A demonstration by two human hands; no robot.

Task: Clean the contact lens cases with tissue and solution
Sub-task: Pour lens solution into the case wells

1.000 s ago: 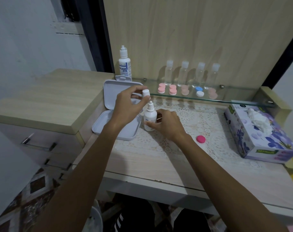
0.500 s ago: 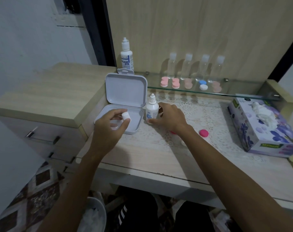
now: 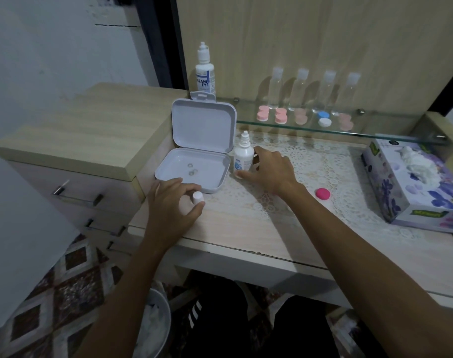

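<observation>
Your left hand (image 3: 172, 202) has carried the cap (image 3: 197, 197) down to the bench (image 3: 246, 228), fingers pinching it. Your right hand (image 3: 269, 169) still grips the solution bottle (image 3: 243, 157), now uncapped and ready to dispense.

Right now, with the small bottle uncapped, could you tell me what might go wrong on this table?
1. The small white solution bottle stands uncapped, held only low by the right hand; a nudge could tip it and spill it onto the lace mat.
2. The left hand pinches the small white cap near the table edge; released carelessly, it might roll off.
</observation>
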